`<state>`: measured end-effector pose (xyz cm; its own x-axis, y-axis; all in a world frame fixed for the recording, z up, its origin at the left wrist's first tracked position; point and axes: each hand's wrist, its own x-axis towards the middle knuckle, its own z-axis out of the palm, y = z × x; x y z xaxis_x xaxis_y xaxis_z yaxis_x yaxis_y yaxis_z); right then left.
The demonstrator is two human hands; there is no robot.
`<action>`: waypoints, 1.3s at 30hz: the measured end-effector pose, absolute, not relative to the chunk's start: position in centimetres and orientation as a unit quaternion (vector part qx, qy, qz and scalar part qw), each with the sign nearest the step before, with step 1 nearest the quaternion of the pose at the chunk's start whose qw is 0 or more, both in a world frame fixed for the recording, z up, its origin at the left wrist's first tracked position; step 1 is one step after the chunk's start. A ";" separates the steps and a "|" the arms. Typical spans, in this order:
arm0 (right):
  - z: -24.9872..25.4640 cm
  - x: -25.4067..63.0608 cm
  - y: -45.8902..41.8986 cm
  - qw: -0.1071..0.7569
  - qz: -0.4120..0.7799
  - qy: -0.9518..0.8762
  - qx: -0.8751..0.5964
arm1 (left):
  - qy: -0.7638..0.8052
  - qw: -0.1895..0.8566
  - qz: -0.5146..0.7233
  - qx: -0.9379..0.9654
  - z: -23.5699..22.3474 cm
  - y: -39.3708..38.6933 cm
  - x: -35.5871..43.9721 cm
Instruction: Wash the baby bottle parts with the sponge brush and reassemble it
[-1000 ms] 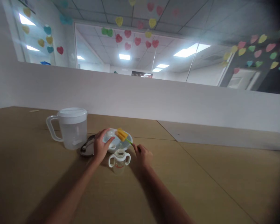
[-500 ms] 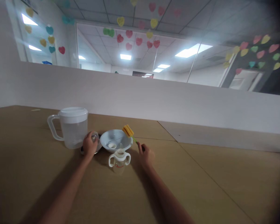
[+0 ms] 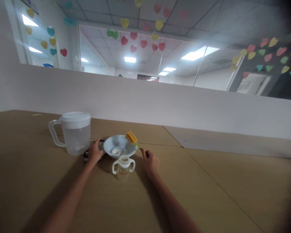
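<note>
My right hand (image 3: 150,161) is closed around the thin green handle of a yellow sponge bottle brush (image 3: 131,138), whose head is raised over the right rim of a pale blue bowl (image 3: 109,151). In the bowl lie a white ring (image 3: 116,152) and what looks like a clear teat. My left hand (image 3: 95,151) grips a clear plastic cap (image 3: 101,146), partly hidden by the fingers, at a shiny metal dish (image 3: 85,156) left of the bowl. In front of the bowl a two-handled baby bottle (image 3: 123,166) stands upright without a lid.
A lidded clear pitcher (image 3: 77,136) with liquid in it stands left of my left hand. Behind the wooden table (image 3: 208,194) rises a white wall (image 3: 126,97) with a window above it. A small flat pale piece (image 3: 36,114) lies at the back left.
My left hand has moved slightly right and down with the clear cap, lower over the metal dish. The brush head has shifted a little left over the bowl.
</note>
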<state>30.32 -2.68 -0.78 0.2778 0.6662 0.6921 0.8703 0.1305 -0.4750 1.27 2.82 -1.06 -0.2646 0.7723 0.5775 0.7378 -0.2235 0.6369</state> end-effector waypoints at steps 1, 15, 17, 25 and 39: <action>-0.7 30.3 -2.7 0.464 -0.107 -0.589 -0.653 | 0.610 0.007 0.520 0.598 -0.4 2.5 1.6; -0.6 30.1 -2.8 0.450 -0.110 -0.597 -0.655 | 0.514 -0.031 0.384 0.767 -0.5 0.0 6.8; -0.6 30.2 -2.8 0.450 -0.118 -0.602 -0.649 | 0.516 -0.028 0.393 0.761 -0.5 0.0 6.7; -0.7 30.3 -2.7 0.445 -0.122 -0.605 -0.649 | 0.487 0.029 0.381 0.785 1.2 -0.1 7.5; -0.4 30.7 -2.8 0.482 -0.037 -0.583 -0.653 | 0.484 0.062 0.356 0.797 5.0 2.5 10.2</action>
<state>30.74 -2.80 -0.40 0.3178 0.7260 0.6099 0.7972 0.1436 -0.5864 10.21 2.49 4.96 0.2778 0.8161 0.5067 0.7274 -0.5233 0.4440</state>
